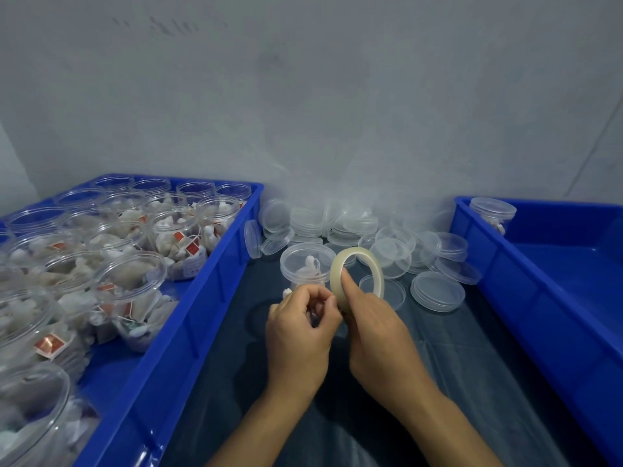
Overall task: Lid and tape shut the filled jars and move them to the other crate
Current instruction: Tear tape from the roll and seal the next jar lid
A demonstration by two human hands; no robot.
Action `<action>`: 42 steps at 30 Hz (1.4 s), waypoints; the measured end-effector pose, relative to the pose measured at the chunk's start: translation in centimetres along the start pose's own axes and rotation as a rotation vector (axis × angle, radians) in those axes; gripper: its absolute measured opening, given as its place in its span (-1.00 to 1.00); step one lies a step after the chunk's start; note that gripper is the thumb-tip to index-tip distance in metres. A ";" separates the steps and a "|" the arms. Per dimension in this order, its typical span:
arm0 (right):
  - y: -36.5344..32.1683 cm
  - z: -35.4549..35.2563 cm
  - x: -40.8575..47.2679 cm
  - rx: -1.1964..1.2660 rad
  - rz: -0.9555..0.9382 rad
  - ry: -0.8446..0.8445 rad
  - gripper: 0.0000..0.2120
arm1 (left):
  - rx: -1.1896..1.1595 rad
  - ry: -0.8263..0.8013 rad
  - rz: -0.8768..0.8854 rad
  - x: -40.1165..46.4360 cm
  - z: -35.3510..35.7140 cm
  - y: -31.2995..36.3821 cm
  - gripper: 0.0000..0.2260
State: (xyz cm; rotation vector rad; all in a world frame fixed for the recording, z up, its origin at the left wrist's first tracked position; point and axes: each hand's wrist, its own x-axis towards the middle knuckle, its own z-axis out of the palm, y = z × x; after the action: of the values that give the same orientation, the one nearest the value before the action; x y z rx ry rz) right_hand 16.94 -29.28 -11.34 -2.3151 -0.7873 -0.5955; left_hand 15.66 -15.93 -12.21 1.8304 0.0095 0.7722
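A clear lidded jar (305, 264) with white contents stands on the dark table between the two crates. My right hand (367, 311) grips a roll of pale tape (360, 264) upright just right of the jar, index finger through its hole. My left hand (303, 318) pinches at the tape's edge in front of the jar; the tape end itself is too small to make out. The left blue crate (209, 284) holds several open filled jars (128, 281). The right blue crate (499, 264) holds one lidded jar (493, 214) in its far corner.
A heap of loose clear lids (387, 237) lies against the grey wall behind the jar, and one lid (437, 291) lies flat to the right of my hands. A dark sheet (438, 382) covers the table between the crates.
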 end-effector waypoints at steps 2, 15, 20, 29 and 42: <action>-0.1 0.1 0.1 -0.015 -0.002 0.016 -0.24 | 0.001 0.004 -0.003 0.0 0.0 0.2 -0.94; -0.4 0.2 0.0 0.044 0.063 0.040 -0.26 | -0.002 0.023 0.020 -0.3 0.0 0.3 -0.96; -0.8 -0.1 0.1 0.053 0.065 0.086 -0.28 | -0.069 0.044 0.072 -0.4 0.1 0.4 -0.88; -0.9 0.4 0.3 -0.218 0.013 0.097 -0.17 | -0.150 0.107 0.044 -0.6 0.6 0.0 -0.85; -0.9 -0.2 0.3 -0.182 0.025 0.087 -0.12 | -0.362 0.032 -0.243 0.0 0.7 0.1 -0.86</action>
State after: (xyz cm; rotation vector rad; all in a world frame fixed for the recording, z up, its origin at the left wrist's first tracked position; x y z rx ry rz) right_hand 16.56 -28.73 -10.72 -2.4409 -0.6874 -0.7802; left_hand 15.92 -16.55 -12.23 1.4414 0.1047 0.5882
